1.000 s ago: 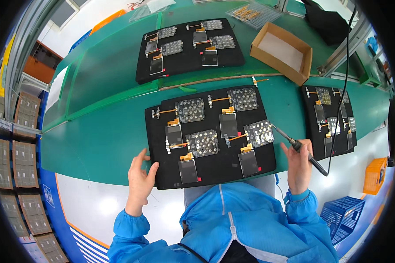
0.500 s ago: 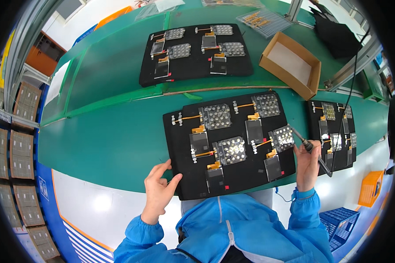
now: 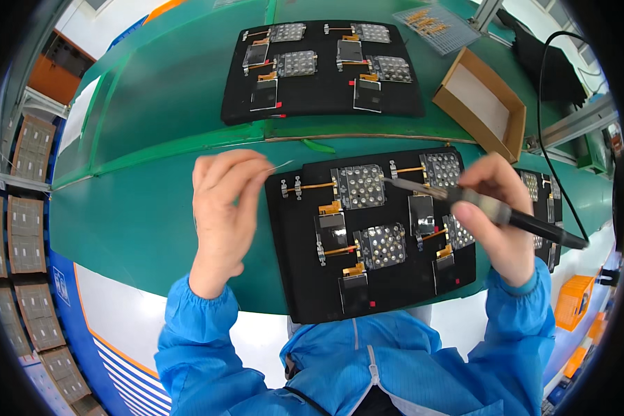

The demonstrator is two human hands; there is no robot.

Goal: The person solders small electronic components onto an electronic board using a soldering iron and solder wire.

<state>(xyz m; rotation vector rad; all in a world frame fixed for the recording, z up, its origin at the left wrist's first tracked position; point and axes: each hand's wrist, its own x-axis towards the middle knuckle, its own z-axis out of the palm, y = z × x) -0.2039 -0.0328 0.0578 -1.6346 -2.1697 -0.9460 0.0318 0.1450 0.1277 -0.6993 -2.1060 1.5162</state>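
My left hand (image 3: 222, 208) pinches a thin silvery solder wire (image 3: 282, 166), whose free end points toward the near black foam pad (image 3: 305, 295). In my right hand (image 3: 500, 215) is a soldering iron (image 3: 537, 224) with a dark handle and a black cord. Its tip reaches the right edge of the upper left keypad circuit board (image 3: 358, 186); whether it touches cannot be told. That board has rows of round metal domes, an orange flex cable (image 3: 317, 186) and a small display (image 3: 331, 229). Several like boards lie on the same pad, some partly behind my right hand.
Another black pad (image 3: 236, 107) with similar assemblies lies at the back. A third pad (image 3: 552, 260) is at the right, partly hidden. An open cardboard box (image 3: 457, 104) and a tray with orange parts (image 3: 430, 29) stand at the back right. The iron's cord (image 3: 542, 97) arches at the right.
My left hand has left the pad's near left edge and moved up, now showing wire in its fingers. My right hand has brought the iron leftward and up to the upper left board.
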